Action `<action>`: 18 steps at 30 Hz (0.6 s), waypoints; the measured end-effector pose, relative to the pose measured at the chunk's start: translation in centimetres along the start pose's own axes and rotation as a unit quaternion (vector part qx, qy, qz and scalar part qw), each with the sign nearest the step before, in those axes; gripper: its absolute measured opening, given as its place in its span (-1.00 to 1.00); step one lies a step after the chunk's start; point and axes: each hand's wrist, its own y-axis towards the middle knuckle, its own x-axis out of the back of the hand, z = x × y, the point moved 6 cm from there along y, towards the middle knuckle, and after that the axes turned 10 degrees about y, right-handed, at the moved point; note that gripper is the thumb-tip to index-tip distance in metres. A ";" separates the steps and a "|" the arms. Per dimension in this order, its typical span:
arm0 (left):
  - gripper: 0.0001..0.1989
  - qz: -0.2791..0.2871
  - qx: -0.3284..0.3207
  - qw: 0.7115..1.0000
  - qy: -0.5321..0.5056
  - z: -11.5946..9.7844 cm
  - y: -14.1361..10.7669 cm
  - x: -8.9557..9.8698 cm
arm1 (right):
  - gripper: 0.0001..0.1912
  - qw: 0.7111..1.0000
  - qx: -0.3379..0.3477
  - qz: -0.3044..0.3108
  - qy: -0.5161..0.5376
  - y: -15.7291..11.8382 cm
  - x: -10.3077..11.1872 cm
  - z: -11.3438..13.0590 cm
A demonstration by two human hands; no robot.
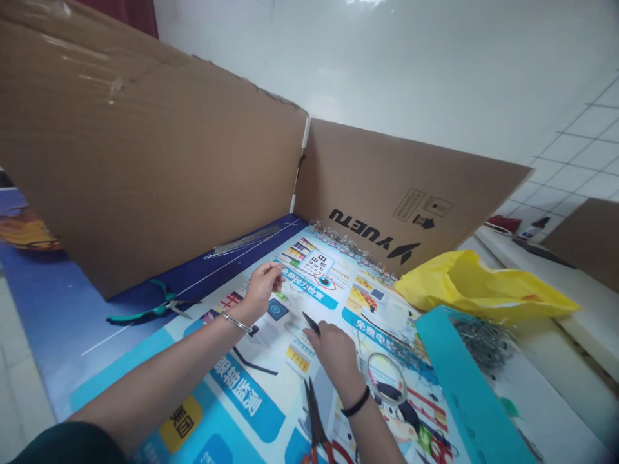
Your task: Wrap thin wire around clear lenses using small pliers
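My left hand (264, 287) is raised over the printed sheet, its fingertips pinched together; anything between them is too small to make out. In my right hand (336, 357), a dark, narrow tool (312, 323) points up and left toward my left hand. Most of that tool is hidden in my fist, so its kind is unclear. Scissors (316, 419) with dark blades and red handles lie just left of my right forearm. A coil of pale wire (387, 377) rests to the right of my right wrist.
Cardboard panels (184, 167) stand along the left and back. Teal-handled pliers (155, 309) lie at left. Small clear and metallic pieces (343, 243) line the back edge. At right are a yellow plastic bag (464, 283) and a teal box (464, 380) with metal pieces (483, 345).
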 end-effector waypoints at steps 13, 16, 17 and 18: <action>-0.84 -0.034 -0.043 0.998 0.010 0.5 0.3 3.5 | -0.67 0.999 -0.034 0.022 -0.016 0.8 0.0 1.6; -0.85 -0.037 -0.046 0.998 0.009 0.4 0.8 3.7 | -0.65 0.998 -0.043 0.031 -0.020 2.2 0.4 2.5; -0.85 -0.038 -0.044 0.998 0.008 0.5 1.0 3.8 | -0.64 0.998 -0.047 0.032 -0.022 2.7 0.4 2.9; -0.85 -0.039 -0.042 0.998 0.005 0.5 1.1 3.9 | -0.64 0.998 -0.052 0.034 -0.025 3.2 0.4 3.2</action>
